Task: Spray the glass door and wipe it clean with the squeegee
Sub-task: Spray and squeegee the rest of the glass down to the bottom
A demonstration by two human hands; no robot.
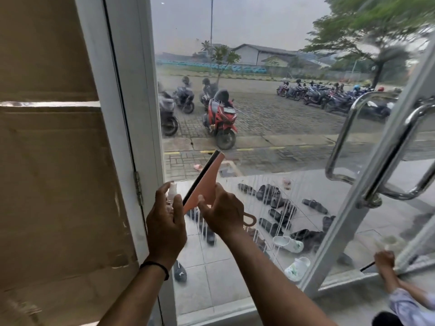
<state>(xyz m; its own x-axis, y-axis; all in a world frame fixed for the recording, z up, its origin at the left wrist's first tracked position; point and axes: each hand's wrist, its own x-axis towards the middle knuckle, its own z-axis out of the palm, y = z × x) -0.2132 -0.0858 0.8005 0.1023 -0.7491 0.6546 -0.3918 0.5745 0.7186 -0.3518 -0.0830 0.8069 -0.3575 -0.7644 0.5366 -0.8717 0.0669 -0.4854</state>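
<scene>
The glass door (270, 95) fills the middle of the view, with streaks of liquid running down its lower part. My right hand (223, 211) grips a pink squeegee (207, 182) by its body, the black rubber blade tilted up to the right against the glass. Its looped handle end sticks out to the right of my hand. My left hand (166, 222) holds a small clear spray bottle (172, 190) upright near the door's left frame, just left of the squeegee.
A white door frame (131, 114) with a hinge stands on the left, beside a cardboard-covered panel (47, 161). Chrome pull handles (381, 147) hang on the right. Another person's hand (384, 261) works low on the neighbouring door. Shoes and motorbikes lie outside.
</scene>
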